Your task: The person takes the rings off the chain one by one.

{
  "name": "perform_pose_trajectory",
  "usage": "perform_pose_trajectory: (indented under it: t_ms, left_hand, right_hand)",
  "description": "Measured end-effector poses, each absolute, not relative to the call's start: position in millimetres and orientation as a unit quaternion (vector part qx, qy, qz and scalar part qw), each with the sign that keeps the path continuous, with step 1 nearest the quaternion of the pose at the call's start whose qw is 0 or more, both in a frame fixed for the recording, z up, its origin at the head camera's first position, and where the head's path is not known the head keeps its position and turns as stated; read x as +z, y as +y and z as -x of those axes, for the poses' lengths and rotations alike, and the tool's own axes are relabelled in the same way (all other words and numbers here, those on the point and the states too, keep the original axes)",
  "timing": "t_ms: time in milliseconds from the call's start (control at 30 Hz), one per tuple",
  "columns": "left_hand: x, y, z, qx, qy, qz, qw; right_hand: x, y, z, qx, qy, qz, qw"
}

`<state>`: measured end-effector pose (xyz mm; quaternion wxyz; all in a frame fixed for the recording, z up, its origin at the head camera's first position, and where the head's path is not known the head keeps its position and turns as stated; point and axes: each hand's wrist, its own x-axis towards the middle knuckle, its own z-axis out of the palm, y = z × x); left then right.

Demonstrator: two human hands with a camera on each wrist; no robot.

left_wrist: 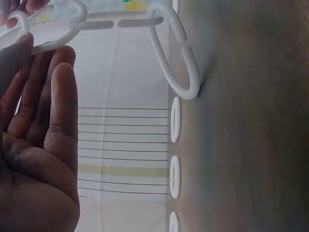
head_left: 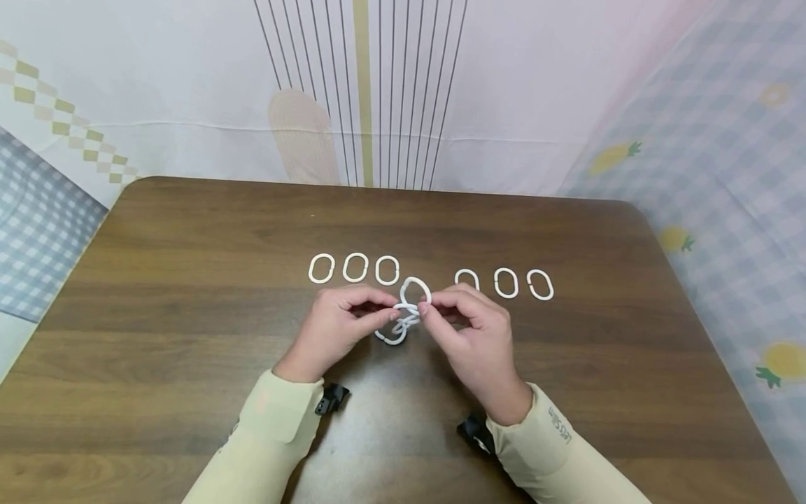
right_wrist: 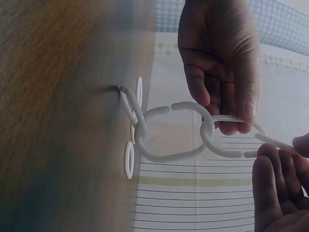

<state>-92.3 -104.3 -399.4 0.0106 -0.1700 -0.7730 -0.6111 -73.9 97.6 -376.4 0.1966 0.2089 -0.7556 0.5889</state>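
Note:
A short chain of white plastic oval links hangs between the two hands, over the middle of the table. My left hand pinches one link of it between thumb and fingers. Between its thumb and index finger, my right hand holds a link that stands up at the chain's upper end. In the right wrist view, each chain link has a small gap in its side. The chain's lowest link hangs down right at the tabletop in the left wrist view.
Behind the hands, several loose white links lie in a row on the brown wooden table, three at left and three at right. The right hand partly covers the nearest right one. A printed cloth hangs beyond the table's far edge.

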Motion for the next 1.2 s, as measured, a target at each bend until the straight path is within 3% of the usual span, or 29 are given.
perform_pose_trajectory:
  t_ms: [133,367,633,1033,1200]
  left_hand:
    - [-398,-104,92,-0.604,-0.777,0.173,0.026]
    - [-396,-106,93,-0.595,-0.786,0.167,0.038]
    - [-394,-107,93,-0.597,-0.782,0.171,0.048]
    - [-391,-110,93,-0.613,-0.768,0.174,0.067]
    - [-391,-111,93,-0.607,-0.773,0.170,0.077]
  right_hand:
    - [-377,98,75,0.624,-0.740,-0.193,0.161]
    - [-372,100,78,0.723,-0.683,-0.100,0.024]
    - [-369,105,83,0.775,-0.626,-0.036,-0.078]
    - [-376,110,88,0.804,-0.564,-0.019,-0.188]
    - [-382,114,91,0.817,-0.538,-0.015,-0.207]
